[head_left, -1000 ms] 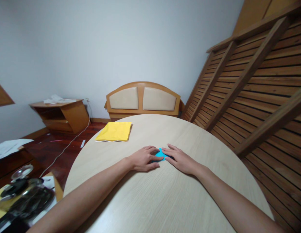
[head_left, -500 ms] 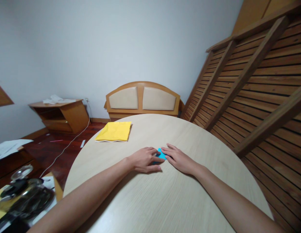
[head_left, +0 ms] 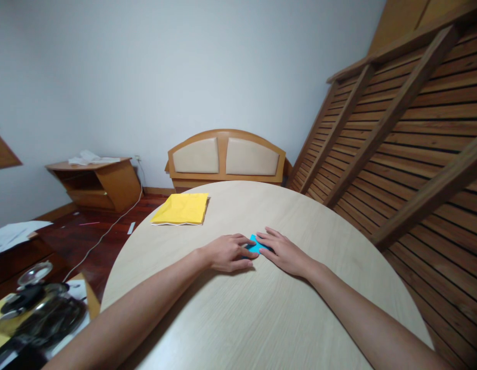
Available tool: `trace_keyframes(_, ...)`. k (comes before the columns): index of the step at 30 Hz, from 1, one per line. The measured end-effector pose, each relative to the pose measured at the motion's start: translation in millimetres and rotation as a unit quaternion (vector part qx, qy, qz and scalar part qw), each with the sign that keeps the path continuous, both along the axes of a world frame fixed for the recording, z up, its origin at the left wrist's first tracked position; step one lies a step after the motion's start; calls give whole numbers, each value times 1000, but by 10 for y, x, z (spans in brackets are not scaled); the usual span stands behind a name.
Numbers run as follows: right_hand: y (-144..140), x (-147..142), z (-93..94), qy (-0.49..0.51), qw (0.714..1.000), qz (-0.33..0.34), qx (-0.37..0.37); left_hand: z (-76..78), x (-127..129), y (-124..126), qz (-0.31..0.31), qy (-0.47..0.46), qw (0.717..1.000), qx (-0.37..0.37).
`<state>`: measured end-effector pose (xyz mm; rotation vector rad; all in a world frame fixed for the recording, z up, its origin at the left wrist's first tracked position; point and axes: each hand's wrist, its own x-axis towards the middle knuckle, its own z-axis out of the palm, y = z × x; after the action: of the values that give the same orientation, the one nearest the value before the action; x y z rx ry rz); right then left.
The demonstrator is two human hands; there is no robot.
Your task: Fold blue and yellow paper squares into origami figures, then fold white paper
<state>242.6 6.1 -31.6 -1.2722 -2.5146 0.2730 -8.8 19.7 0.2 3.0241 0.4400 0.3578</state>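
**Round table [head_left: 238,318], with a small blue paper [head_left: 255,248] lying on it**

The pale, round table takes up the lower middle of the view. Its far rim curves just in front of a headboard [head_left: 226,159], and its right rim runs alongside a leaning frame of wooden slats [head_left: 396,128]. Pale wood shows beyond the fingers and between the forearms, so there seems to be more room for sliding or turning something away from the body, toward the body or rightward than to the far left. There, a yellow paper [head_left: 180,208] lies close to the left rim, with a white layer showing under its near edge, well apart from the blue piece.

The left hand [head_left: 227,254] is palm down, fingers loosely spread, fingertips over the blue paper's left part and thumb low beside its near edge. The right hand [head_left: 287,255] mirrors it with fingers fanned, tips at the paper's right side. Neither is closed around anything; how hard they press, I cannot tell.

The blue paper sits between the two hands, partly covered. I judge it light, thin and easily creased, likely to slide on smooth wood unless pinned. The outer edges look like the best hold, with flat fingertips rather than a tight pinch.
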Motion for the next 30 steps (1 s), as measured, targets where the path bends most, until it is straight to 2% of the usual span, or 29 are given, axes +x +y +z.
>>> trace_keyframes(6,37,39,-36,-8,999,-42,-7,30,7,18,-12,-4,1000,-8)
trace_keyframes(13,12,19,-17,7,999,-54,0,68,-17,48,-26,-34,999,-25)
trace_keyframes(19,4,9,4,5,999,-41,18,56,-32,71,-46,-47,997,-35)
trace_keyframes(27,-7,-10,7,77,995,-5,64,61,-32,73,-56,-53,997,-29)
trace_keyframes(30,-25,-36,36,55,996,20,74,55,-35,63,-53,-48,997,-23)
